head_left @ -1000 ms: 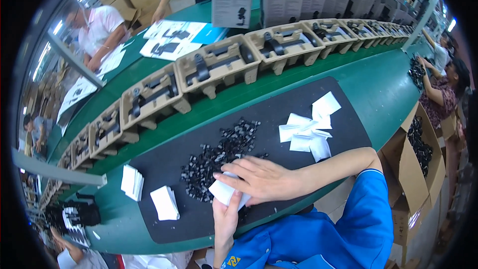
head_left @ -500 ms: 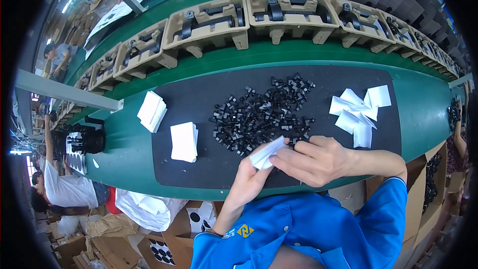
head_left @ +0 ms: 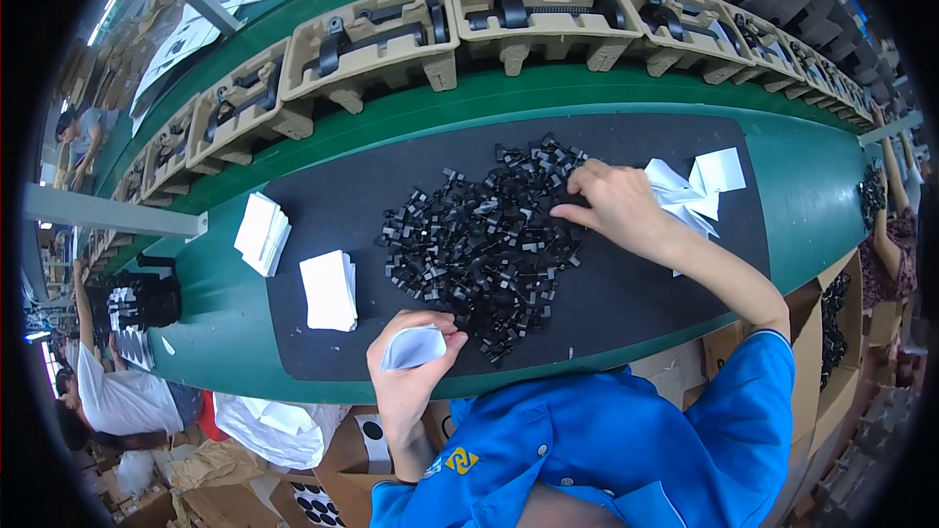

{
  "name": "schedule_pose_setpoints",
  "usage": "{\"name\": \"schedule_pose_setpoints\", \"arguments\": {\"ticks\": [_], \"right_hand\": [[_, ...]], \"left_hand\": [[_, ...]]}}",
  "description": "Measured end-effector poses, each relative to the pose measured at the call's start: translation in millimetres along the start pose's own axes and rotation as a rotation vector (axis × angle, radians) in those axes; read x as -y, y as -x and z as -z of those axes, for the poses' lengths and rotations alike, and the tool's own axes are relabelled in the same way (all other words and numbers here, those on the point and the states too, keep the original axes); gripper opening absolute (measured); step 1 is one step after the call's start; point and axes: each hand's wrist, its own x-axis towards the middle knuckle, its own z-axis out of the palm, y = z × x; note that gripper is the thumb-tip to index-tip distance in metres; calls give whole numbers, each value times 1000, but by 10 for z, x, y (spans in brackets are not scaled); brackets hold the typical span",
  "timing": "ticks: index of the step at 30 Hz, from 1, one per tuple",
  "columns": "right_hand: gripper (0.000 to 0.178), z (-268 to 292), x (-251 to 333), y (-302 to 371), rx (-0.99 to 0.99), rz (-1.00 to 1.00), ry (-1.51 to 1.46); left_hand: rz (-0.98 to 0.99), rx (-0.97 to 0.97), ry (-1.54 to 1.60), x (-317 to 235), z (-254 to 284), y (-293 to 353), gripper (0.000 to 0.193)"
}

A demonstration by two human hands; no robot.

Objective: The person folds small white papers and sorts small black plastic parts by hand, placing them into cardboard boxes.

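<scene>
My left hand (head_left: 399, 376) is closed around a curled white paper sheet (head_left: 415, 348), which stands up like a small open pocket near the front edge of the mat. My right hand (head_left: 621, 205) hangs over the right side of a pile of small black plastic parts (head_left: 479, 235). Its thumb and curled fingers are apart, and I see nothing gripped between them. Just beyond that wrist lie loose folded white papers (head_left: 719, 172), partly covered by the forearm.
Two stacks of white paper, one nearer (head_left: 330, 291) and one farther (head_left: 262, 235), sit left of the pile. The dark mat (head_left: 342, 186) lies on a green table (head_left: 817, 205). Behind it runs a row of tan trays (head_left: 370, 64) holding black parts. Other people work at both sides.
My hands have separated. The left moved left and toward me with the paper, now curled open; the right let go of it and moved away to the pile's right side. The view shifted slightly.
</scene>
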Motion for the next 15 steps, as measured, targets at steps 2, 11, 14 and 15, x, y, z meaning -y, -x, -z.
{"name": "schedule_pose_setpoints", "arguments": {"ticks": [2,11,14,15], "right_hand": [[29,-112,52,-49,2,-12,-8],[24,173,124,-21,63,127,-418],[23,615,461,-7,103,191,-570],[22,726,563,29,113,197,-622]], "left_hand": [[-62,-4,-2,-2,-18,9,30],[133,15,24,-23,-139,-28,26],[214,145,-68,1,-251,-74,27],[193,185,-80,33,-283,-104,27]]}}
